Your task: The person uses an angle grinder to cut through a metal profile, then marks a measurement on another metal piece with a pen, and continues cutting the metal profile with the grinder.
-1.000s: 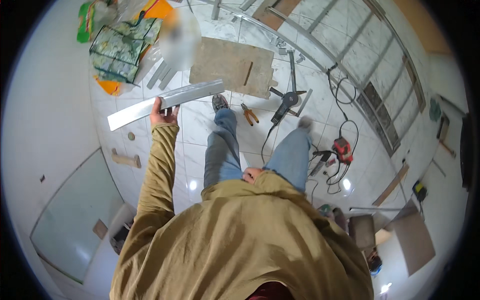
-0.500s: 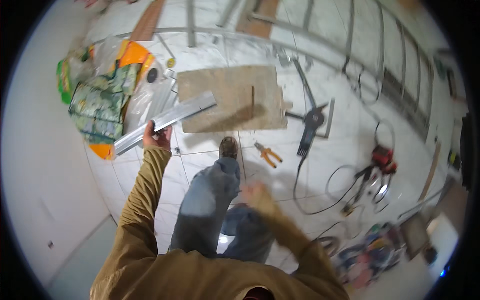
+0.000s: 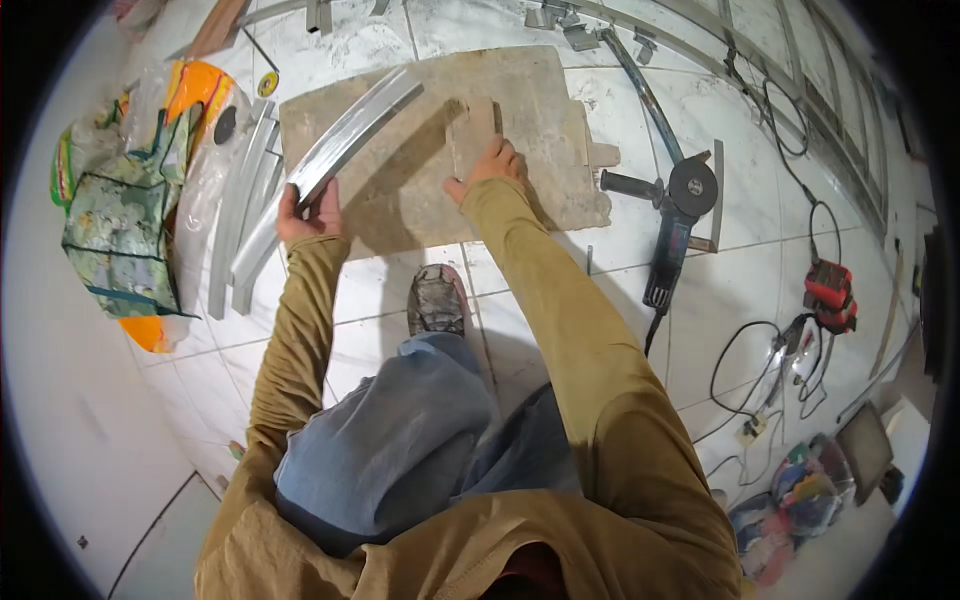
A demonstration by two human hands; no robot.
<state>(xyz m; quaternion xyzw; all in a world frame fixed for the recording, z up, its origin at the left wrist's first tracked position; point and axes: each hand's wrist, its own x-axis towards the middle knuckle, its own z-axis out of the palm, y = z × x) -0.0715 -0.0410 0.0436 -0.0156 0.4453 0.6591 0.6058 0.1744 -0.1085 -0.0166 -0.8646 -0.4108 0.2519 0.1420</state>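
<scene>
My left hand [image 3: 312, 213] is closed around a shiny metal channel [image 3: 352, 137], its far end raised over a worn flat board [image 3: 545, 115] on the floor. On that board my right hand [image 3: 492, 172] grips the near end of a small wooden block [image 3: 470, 132], thumb on one side and fingers on the other. An angle grinder [image 3: 672, 225] with a black side handle lies right of the board. More metal channels [image 3: 236, 215] lie on the floor beside my left hand.
Plastic and patterned bags [image 3: 130, 220] lie at the left by the wall. A welded metal frame [image 3: 800, 90] stretches across the far right. Black cable runs toward a red tool [image 3: 830, 292]. My shoe [image 3: 437, 302] stands just short of the board.
My right hand has moved forward from near my knee onto the wooden block. The channel in my left hand now tilts more steeply away from me. The orange-handled pliers are out of sight.
</scene>
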